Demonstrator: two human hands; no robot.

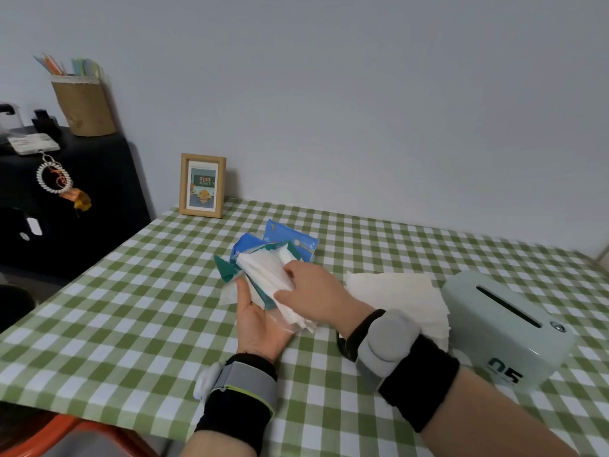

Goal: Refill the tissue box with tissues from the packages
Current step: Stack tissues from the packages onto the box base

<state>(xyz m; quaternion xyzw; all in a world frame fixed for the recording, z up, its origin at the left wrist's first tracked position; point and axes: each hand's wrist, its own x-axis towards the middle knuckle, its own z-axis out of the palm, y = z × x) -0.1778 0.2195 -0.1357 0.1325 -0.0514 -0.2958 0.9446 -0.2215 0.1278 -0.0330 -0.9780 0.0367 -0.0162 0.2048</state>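
Your left hand grips one teal package; your right hand pinches its tissues. One blue package and one tissue box lie nearby.

Probably home room: gingham tablecloth, framed picture, woven pencil holder on dark cabinet.

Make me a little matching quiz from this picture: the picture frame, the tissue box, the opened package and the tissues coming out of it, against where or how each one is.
Things:
1. picture frame
2. tissue box
3. tissue package
4. tissue wad

States:
A. pinched by the right hand
B. pale green, slot on top
C. upright by the wall
D. held in the left hand

Pairs: 1-C, 2-B, 3-D, 4-A
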